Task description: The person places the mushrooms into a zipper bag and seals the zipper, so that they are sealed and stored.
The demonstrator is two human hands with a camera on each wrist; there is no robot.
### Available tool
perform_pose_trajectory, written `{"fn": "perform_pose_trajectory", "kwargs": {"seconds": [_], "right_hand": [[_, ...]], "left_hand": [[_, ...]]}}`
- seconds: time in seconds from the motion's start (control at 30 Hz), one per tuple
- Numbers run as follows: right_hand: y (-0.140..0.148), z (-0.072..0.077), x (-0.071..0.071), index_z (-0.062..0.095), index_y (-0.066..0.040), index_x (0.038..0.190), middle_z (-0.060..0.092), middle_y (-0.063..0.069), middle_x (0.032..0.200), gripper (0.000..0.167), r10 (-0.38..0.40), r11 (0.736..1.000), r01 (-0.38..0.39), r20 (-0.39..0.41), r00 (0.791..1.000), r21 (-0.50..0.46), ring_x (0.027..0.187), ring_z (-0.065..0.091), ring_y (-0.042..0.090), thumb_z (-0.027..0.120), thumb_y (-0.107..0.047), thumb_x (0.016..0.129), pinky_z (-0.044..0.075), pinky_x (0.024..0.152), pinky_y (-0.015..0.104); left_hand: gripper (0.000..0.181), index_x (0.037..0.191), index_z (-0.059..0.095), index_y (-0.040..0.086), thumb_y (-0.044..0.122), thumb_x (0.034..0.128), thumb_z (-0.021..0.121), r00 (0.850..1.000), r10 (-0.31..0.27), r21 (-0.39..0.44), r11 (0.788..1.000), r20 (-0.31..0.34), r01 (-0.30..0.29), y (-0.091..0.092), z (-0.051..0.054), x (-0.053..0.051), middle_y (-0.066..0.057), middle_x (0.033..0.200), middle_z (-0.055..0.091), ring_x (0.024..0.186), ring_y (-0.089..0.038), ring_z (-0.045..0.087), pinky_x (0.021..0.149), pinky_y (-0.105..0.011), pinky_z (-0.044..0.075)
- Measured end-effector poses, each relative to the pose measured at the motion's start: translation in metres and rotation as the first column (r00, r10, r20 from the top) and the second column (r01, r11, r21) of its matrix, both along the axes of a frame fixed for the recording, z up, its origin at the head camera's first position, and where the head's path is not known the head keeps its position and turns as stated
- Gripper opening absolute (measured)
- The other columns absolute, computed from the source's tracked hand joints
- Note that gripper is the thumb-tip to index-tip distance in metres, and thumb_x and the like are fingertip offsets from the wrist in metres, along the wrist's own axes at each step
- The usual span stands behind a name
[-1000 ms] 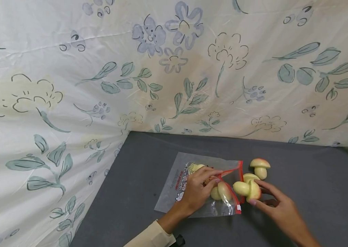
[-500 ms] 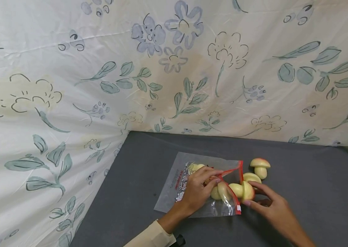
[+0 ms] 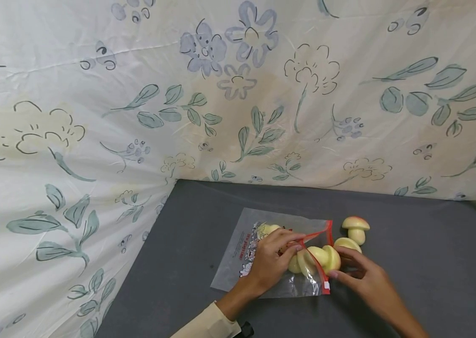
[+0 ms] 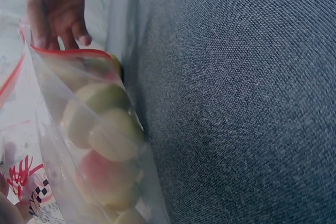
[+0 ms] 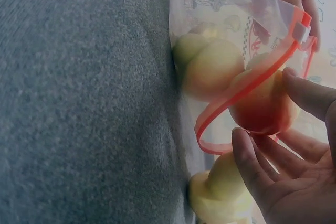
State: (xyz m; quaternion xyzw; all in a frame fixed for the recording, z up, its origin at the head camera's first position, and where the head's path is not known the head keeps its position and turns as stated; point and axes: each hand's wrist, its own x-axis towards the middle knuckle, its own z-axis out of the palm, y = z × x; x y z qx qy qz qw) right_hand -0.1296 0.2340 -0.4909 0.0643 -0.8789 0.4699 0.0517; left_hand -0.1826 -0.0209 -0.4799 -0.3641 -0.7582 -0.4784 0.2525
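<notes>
A clear zip bag [image 3: 230, 270] with a red zipper lies on the dark table, its mouth facing right. My left hand [image 3: 268, 263] pinches the upper layer near the mouth, holding it raised. Between the thumb and fingers of my right hand [image 3: 374, 284] is a yellow mushroom [image 3: 331, 259] with a reddish cap, stem first in the bag's mouth. The right wrist view shows the red cap [image 5: 265, 106] partly behind the zipper strip [image 5: 247, 85]. More mushrooms [image 4: 107, 174] lie inside the bag, partly hidden by print and my left hand.
Outside the bag, one mushroom [image 3: 348, 244] lies just behind my right fingers, and another [image 3: 356, 229] stands farther back. The zipper's white slider [image 3: 327, 285] sits at the near corner. Flower-printed cloth [image 3: 238, 141] hangs behind and left of the table [image 3: 170, 263].
My right hand has moved left, carrying the mushroom from beside the bag into its mouth. The mushroom behind it has shifted slightly. My left hand has stayed on the bag.
</notes>
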Motion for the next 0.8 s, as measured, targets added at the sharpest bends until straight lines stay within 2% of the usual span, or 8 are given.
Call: {"fn": "perform_pose_trajectory", "kwargs": {"seconds": [0.47, 0.8], "right_hand": [[0.010, -0.004, 0.002, 0.065, -0.010, 0.143, 0.069, 0.015, 0.130, 0.063, -0.015, 1.000, 0.015, -0.049, 0.999, 0.004, 0.099, 0.065, -0.010, 0.091, -0.015, 0.085, 0.060, 0.071, 0.026], [0.007, -0.002, -0.001, 0.068, -0.009, 0.140, 0.073, 0.014, 0.125, 0.062, -0.004, 1.000, 0.006, -0.048, 0.999, 0.028, 0.099, 0.064, -0.011, 0.092, -0.017, 0.083, 0.060, 0.070, 0.026]], "left_hand": [[0.024, 0.123, 0.078, 0.010, 0.007, 0.0991, 0.075, 1.000, -0.003, 0.005, 1.000, -0.005, 0.003, 0.001, 0.002, 0.000, -0.004, 0.110, 0.073, 0.074, -0.006, 0.056, 0.066, -0.007, 0.044], [0.024, 0.122, 0.078, 0.009, 0.007, 0.0986, 0.075, 1.000, -0.005, 0.007, 1.000, -0.025, 0.005, 0.001, 0.000, -0.001, -0.003, 0.109, 0.073, 0.074, -0.006, 0.056, 0.066, -0.007, 0.044]]}}
